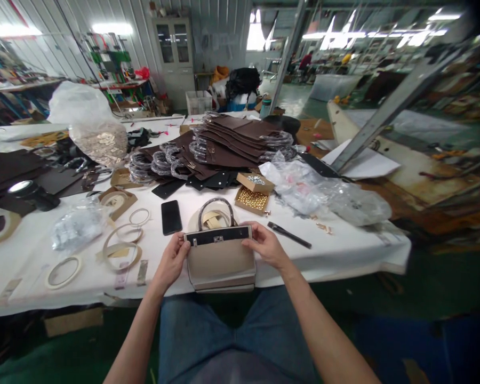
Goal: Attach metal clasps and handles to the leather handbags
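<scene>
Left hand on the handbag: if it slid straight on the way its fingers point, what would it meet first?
The left hand points up and right along the handbag's top edge, so it would likely first meet the bag's small metal clasp, then the right hand. Depth is uncertain.

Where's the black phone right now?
The phone lies flat on the white table, just beyond the left hand, left of the beige handbag and right of the tape rings.
</scene>
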Tool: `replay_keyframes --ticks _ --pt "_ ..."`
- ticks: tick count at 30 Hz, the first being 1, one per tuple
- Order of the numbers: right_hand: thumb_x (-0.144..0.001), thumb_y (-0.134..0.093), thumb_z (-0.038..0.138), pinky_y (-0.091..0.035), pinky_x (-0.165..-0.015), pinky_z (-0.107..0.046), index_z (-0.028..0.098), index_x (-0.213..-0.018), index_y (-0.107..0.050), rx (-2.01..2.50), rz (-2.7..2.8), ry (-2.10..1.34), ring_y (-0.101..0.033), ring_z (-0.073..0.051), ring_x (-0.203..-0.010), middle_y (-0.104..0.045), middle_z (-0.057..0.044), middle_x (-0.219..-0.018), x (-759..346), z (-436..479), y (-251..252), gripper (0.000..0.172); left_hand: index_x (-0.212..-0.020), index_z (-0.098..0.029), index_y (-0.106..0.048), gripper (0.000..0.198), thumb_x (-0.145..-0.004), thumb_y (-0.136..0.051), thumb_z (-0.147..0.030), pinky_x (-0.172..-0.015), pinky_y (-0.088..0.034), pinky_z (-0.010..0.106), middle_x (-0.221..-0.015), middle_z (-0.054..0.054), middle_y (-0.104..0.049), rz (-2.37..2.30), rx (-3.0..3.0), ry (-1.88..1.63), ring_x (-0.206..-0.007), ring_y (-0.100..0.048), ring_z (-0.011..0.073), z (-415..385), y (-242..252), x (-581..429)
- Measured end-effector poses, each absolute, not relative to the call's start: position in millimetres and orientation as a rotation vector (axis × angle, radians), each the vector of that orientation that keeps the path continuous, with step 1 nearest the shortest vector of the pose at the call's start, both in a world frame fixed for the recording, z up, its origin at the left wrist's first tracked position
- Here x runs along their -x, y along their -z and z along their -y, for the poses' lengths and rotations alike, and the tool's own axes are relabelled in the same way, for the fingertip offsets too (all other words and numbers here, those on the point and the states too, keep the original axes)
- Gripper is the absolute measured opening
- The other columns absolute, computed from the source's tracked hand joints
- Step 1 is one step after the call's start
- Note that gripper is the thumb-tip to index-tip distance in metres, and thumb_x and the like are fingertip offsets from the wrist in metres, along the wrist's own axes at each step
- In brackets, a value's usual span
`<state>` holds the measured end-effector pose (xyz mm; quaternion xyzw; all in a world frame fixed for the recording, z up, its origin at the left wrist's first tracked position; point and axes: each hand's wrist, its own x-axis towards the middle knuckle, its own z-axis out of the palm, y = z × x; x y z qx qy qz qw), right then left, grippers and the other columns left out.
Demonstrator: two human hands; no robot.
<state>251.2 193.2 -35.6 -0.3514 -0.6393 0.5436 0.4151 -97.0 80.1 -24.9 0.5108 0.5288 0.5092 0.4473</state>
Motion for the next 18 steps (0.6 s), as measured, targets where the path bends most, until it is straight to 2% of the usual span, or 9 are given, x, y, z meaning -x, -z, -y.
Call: replay_keyframes --ticks 2,4,7,10,12,15,18 --pt "-0.085 -0.096 0.06 -0.056 -0.118 -0.046 0.025 -0.094 -0.063 0.847 1.594 -1.384 -0.068 -0.032 -0.139 -0.068 -0.013 -0.157 -250 -193 34 0.049 -0.132 -0.023 -0.067 0.037 -0.111 -0.065 -0.053 -0.103 -0.055 0.037 -0.118 0.009 -0.078 -1.281 -1.27 -1.227 -0.106 -0.071 0.0245 -76 22 95" --pt "-0.085 -0.096 0.062 -0.05 -0.125 -0.052 0.026 -0.09 -0.057 0.835 1.616 -1.376 -0.063 -0.034 -0.149 -0.065 -0.014 -0.162 -248 -194 30 0.053 -0.134 -0.022 -0.07 0.041 -0.108 -0.067 -0.055 -0.106 -0.054 0.038 -0.122 0.011 -0.078 -1.268 -1.263 -1.206 -0.114 -0.071 0.0277 -73 17 96" --pt "-0.087 -0.094 0.061 -0.038 -0.135 -0.059 0.028 -0.09 -0.053 0.81 1.734 -1.341 -0.054 -0.035 -0.159 -0.072 -0.013 -0.155 -249 -194 17 0.053 -0.126 -0.02 -0.077 0.043 -0.106 -0.069 -0.057 -0.106 -0.054 0.039 -0.12 0.012 -0.079 -1.287 -1.277 -1.168 -0.117 -0.071 0.0313 -68 8 99" --pt "-0.092 -0.088 0.06 -0.036 -0.136 -0.061 0.029 -0.095 -0.059 0.821 1.908 -1.26 -0.053 -0.035 -0.159 -0.079 -0.012 -0.139 -254 -194 1 0.042 -0.117 -0.019 -0.081 0.042 -0.106 -0.069 -0.057 -0.104 -0.054 0.039 -0.114 0.012 -0.08 -1.277 -1.316 -1.13 -0.112 -0.071 0.0315 -61 1 103" --pt "-0.093 -0.087 0.057 -0.043 -0.13 -0.059 0.029 -0.097 -0.065 0.844 2.009 -1.155 -0.061 -0.037 -0.149 -0.08 -0.012 -0.128 -260 -193 -7 0.036 -0.118 -0.019 -0.083 0.039 -0.107 -0.069 -0.054 -0.103 -0.054 0.038 -0.112 0.011 -0.081 -1.278 -1.336 -1.123 -0.111 -0.072 0.0311 -54 -3 104" --pt "-0.092 -0.089 0.055 -0.058 -0.108 -0.051 0.027 -0.091 -0.07 0.912 2.076 -1.076 -0.074 -0.034 -0.114 -0.079 -0.011 -0.108 -267 -189 -13 0.034 -0.122 -0.02 -0.085 0.038 -0.107 -0.071 -0.051 -0.106 -0.053 0.039 -0.118 0.011 -0.082 -1.297 -1.358 -1.095 -0.116 -0.073 0.0325 -41 -7 105" --pt "-0.092 -0.089 0.056 -0.058 -0.083 -0.042 0.026 -0.083 -0.066 0.961 2.026 -1.134 -0.069 -0.027 -0.086 -0.075 -0.007 -0.092 -270 -181 -11 0.038 -0.125 -0.02 -0.086 0.041 -0.106 -0.072 -0.054 -0.108 -0.053 0.04 -0.123 0.012 -0.082 -1.31 -1.314 -1.082 -0.119 -0.072 0.0342 -29 -7 105"
